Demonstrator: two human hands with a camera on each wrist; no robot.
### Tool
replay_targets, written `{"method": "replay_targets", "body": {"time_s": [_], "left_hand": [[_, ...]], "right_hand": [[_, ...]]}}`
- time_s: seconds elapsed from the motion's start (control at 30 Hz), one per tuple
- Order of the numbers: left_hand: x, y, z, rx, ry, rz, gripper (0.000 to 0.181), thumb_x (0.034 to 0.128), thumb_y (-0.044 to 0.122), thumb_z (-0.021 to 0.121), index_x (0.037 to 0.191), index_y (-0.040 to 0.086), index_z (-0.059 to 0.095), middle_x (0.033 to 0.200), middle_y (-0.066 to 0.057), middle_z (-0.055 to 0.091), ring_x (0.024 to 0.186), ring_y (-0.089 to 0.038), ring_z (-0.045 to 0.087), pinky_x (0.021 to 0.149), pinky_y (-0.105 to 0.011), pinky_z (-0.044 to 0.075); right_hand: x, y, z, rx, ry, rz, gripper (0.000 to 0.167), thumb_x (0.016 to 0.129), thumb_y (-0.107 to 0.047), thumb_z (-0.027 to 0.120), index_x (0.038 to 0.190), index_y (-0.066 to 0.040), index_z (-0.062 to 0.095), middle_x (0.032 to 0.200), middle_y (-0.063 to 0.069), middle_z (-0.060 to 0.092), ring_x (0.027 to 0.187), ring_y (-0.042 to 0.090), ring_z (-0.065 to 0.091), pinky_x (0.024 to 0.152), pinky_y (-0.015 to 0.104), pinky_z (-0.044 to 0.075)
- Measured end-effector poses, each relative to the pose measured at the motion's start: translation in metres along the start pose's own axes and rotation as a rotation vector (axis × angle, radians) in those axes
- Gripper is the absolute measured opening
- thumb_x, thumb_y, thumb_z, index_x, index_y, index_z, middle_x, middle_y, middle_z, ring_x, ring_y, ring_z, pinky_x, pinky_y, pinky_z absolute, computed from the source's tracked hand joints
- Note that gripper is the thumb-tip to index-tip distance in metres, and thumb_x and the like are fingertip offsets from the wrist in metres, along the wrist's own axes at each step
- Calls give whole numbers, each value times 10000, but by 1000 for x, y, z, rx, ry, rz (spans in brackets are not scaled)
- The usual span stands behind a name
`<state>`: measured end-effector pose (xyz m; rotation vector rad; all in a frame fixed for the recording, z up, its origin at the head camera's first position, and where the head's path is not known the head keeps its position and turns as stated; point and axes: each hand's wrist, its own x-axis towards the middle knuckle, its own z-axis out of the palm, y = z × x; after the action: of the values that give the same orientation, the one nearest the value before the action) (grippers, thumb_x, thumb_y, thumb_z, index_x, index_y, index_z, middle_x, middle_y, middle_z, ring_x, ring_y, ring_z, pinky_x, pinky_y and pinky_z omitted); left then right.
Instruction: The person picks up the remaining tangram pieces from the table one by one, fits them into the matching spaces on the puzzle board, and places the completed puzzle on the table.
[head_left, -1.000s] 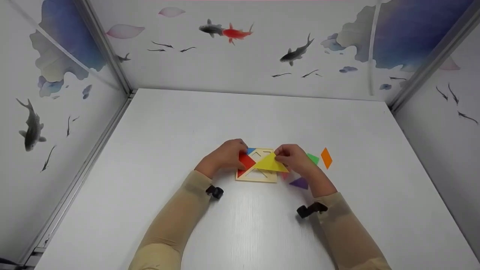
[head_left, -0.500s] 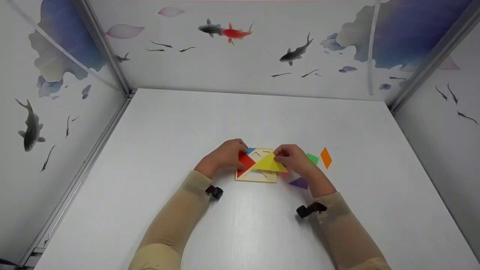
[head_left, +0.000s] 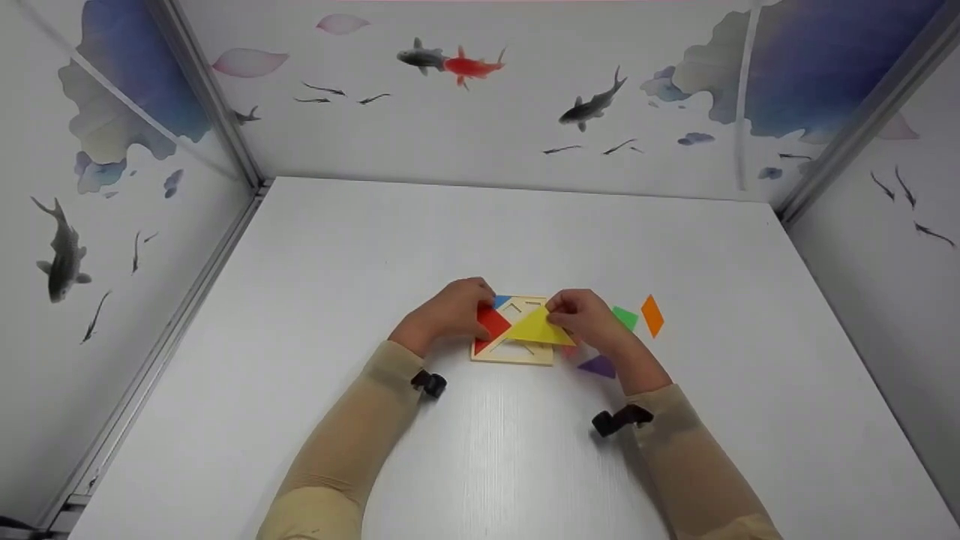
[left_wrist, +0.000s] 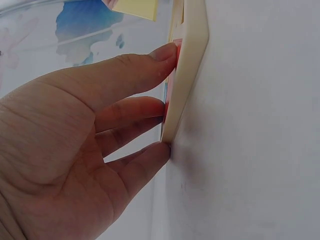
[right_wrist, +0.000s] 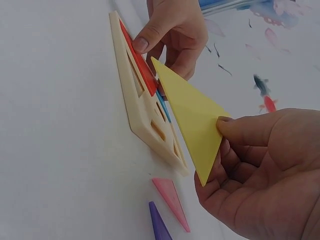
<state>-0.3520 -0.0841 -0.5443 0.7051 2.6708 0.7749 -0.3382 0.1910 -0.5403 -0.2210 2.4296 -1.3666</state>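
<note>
My right hand [head_left: 596,322] pinches a yellow triangle tangram piece [head_left: 536,328] by one edge, thumb on its upper face. The piece is held tilted above the wooden tangram board [head_left: 517,361], apart from it in the right wrist view. On the board's left part lies my left hand [head_left: 452,313]. Its thumb presses on the red triangle [head_left: 493,322] set in the board, and its other fingertips touch the far side and edge, as the left wrist view [left_wrist: 95,125] shows. A blue piece [head_left: 502,301] sits in the board's far left corner, partly hidden by the left hand.
Right of the board lie a green piece [head_left: 625,318], an orange parallelogram [head_left: 652,316], a purple triangle [head_left: 598,367] and a pink triangle [right_wrist: 171,200]. The right hand partly covers some in the head view. Printed walls enclose the white table [head_left: 487,465].
Almost nothing differs. My right hand and the yellow triangle have shifted very slightly to the left; the left hand stays in place on the board.
</note>
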Motion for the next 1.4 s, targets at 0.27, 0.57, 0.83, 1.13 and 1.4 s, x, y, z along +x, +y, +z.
{"method": "replay_targets", "body": {"time_s": [0.27, 0.57, 0.83, 1.13, 1.4], "left_hand": [[3, -4, 1, 40, 16, 73, 400, 874, 206, 860, 1228, 48, 764, 1344, -74, 648, 1281, -267, 592, 1152, -391, 487], [1, -2, 0, 18, 14, 47, 399, 881, 216, 857, 1239, 67, 762, 1347, -57, 635, 1276, -262, 580, 1167, -400, 475], [0, -2, 1, 15, 16, 26, 390, 883, 226, 847, 1238, 88, 763, 1351, -31, 631, 1272, -243, 576, 1166, -387, 474], [0, -1, 0, 4, 16, 31, 430, 880, 203, 856, 1272, 63, 750, 1366, -68, 632, 1291, -274, 578, 1178, -410, 470], [0, -2, -1, 8, 12, 44, 443, 880, 205, 856, 1279, 51, 743, 1371, -82, 635, 1289, -281, 584, 1180, -408, 471]], "right_hand": [[0, 1, 1, 18, -7, -26, 121, 1034, -65, 657, 1134, -5, 687, 935, 55, 615, 803, 188, 539, 673, 215, 496], [0, -1, 3, -5, -1, -4, 109, 1036, -81, 661, 1132, -37, 690, 987, 69, 627, 879, 211, 555, 750, 232, 514], [2, 0, 6, -11, -13, 19, 100, 1037, -79, 662, 1129, -51, 687, 993, 70, 628, 882, 215, 558, 756, 246, 519], [-1, -1, 6, -9, -23, -32, 93, 1033, -70, 656, 1114, -39, 690, 955, 58, 615, 847, 207, 549, 720, 224, 502], [-1, -2, 7, -27, -26, -32, 91, 1038, -72, 651, 1119, -47, 684, 953, 58, 608, 831, 206, 545, 706, 233, 497]]}}
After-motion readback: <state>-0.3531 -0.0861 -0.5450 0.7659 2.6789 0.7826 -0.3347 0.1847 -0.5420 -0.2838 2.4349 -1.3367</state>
